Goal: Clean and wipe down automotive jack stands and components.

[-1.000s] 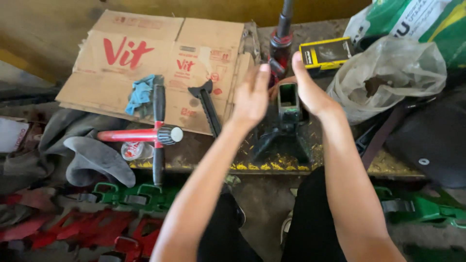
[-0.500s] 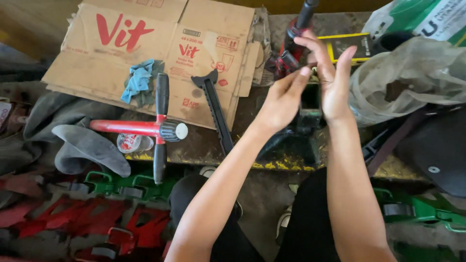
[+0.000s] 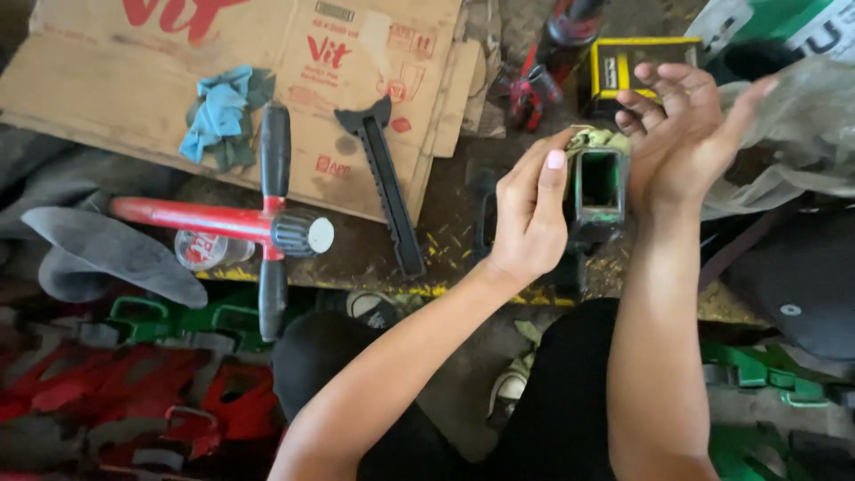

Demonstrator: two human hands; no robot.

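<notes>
My left hand [image 3: 527,214] holds the side of the green hollow metal piece [image 3: 598,183], which stands upright on the workbench [image 3: 445,232]; my right hand [image 3: 681,134] is half open against its other side, fingers curled, holding nothing.

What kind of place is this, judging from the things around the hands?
Probably a repair workshop: a red metal tool with black handles, a black toothed metal bar and flattened brown cardboard lie on a grimy work surface.
</notes>
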